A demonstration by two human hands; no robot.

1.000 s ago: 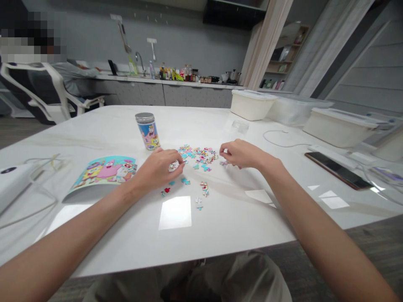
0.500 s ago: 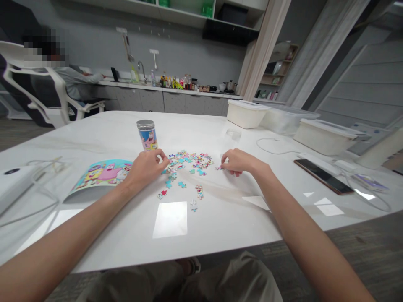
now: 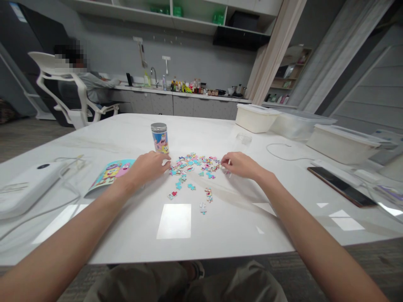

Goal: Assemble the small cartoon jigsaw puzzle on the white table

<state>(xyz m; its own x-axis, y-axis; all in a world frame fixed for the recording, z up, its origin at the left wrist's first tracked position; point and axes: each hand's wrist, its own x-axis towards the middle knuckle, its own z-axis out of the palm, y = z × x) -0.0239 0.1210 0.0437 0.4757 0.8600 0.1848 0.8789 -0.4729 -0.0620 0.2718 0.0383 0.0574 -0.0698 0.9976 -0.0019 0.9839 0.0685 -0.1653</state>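
Observation:
Several small colourful puzzle pieces (image 3: 195,164) lie scattered in the middle of the white table (image 3: 220,226). My left hand (image 3: 147,165) rests at the left edge of the pile, fingers curled in a pinch on pieces I cannot make out. My right hand (image 3: 241,164) rests at the right edge of the pile, fingers curled and pinching a small piece. A cartoon-printed tube with a silver lid (image 3: 160,138) stands upright just behind my left hand. A cartoon picture sheet (image 3: 111,174) lies under my left forearm.
A white device with cables (image 3: 28,186) sits at the left. White lidded tubs (image 3: 256,117) and a clear bin stand at the back right, with a phone (image 3: 341,186) and a cable nearby. Another person sits in a white chair (image 3: 71,90) far left by a kitchen counter.
The view has tilted up and shifted. My left hand has slid from the pile's front towards its left edge near the tube. My right hand has stayed at the right edge.

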